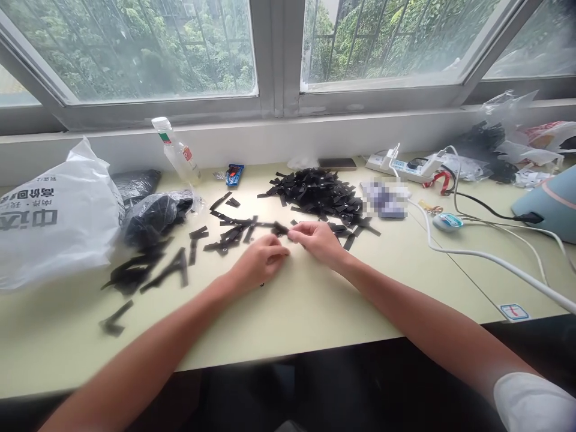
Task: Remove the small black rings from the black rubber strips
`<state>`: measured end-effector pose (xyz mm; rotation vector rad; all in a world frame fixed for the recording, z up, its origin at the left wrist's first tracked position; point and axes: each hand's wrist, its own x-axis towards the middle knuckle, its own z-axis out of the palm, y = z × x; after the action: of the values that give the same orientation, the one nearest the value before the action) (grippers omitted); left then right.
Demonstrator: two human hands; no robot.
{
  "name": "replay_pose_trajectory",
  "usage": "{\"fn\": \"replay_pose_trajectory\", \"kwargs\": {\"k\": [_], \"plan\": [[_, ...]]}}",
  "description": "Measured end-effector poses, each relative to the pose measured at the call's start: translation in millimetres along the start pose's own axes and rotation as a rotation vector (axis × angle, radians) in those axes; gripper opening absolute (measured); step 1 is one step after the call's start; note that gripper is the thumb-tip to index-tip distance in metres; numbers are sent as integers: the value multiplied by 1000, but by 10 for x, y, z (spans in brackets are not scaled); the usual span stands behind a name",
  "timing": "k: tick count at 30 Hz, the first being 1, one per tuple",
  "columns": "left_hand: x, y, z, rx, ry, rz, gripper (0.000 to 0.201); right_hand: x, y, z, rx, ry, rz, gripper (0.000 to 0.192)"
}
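Observation:
My right hand [317, 240] is closed in a pinch at the end of a short black strip [279, 228], just in front of a heap of similar strips. Close beside it, my left hand [258, 261] has its fingers curled and its fingertips together. What those fingers hold, if anything, is too small to make out. A tiny dark piece [261, 284] shows at the lower edge of the left hand. The large heap of black strips [317, 192], some with small shiny round spots, lies beyond both hands. A looser group of strips [231, 234] lies to the left of them.
On the left are a white plastic bag [58, 222], a clear bag of black items [155, 219], more strips [135, 270] and a bottle [175, 153]. Rightward lie a power strip [405, 165], white cable [477, 255], a mouse-like rounded object [447, 222] and a blue-grey object [551, 204].

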<state>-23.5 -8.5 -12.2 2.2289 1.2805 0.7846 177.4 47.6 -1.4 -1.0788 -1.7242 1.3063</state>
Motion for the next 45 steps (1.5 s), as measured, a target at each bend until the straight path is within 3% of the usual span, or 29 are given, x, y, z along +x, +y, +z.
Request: {"fn": "replay_pose_trajectory", "kwargs": {"k": [10, 14, 21, 28, 35, 45], "plan": [[-38, 7, -89, 3, -92, -62, 12, 0, 32, 0, -29, -16, -13, 25], [-41, 43, -54, -45, -2, -35, 15, -18, 28, 21, -55, -27, -42, 23], [-15, 58, -41, -68, 255, -39, 15, -66, -44, 67, -112, -90, -89, 20], [-14, -48, -32, -65, 325, -71, 18, -49, -29, 73, -86, -108, -88, 22], [-1, -74, -48, -83, 320, -65, 19, -55, -6, 75, -78, -146, -106, 25], [6, -63, -88, 184, 229, 195, 16, -67, 34, 97, -223, -126, -338, 14]]}}
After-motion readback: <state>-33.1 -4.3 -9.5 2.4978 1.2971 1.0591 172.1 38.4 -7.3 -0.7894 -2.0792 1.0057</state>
